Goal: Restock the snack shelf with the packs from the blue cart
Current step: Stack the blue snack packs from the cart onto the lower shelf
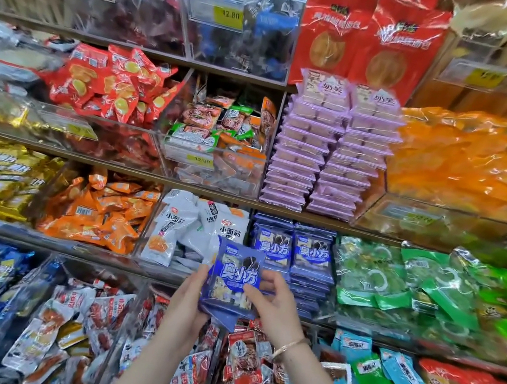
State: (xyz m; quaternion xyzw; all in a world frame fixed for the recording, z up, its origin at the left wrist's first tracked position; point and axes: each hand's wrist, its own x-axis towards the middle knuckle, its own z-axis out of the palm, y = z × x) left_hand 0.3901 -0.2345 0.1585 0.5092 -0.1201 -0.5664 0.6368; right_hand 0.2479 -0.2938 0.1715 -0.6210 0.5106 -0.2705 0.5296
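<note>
Both my hands hold a small stack of blue snack packs [234, 278] in front of the snack shelf. My left hand [188, 305] grips the stack's left and lower edge. My right hand [276, 304], with a gold bracelet on the wrist, pinches its right side. Just behind and to the right, two stacks of the same blue packs [294, 253] stand in their compartment on the third shelf row. The blue cart is out of view.
White packs [188, 227] fill the bin left of the blue stacks and green packs [399, 278] the bin on the right. Purple packs [327, 150] are stacked one row above. Mixed red and white packs [106, 328] lie in the lowest bins beneath my forearms.
</note>
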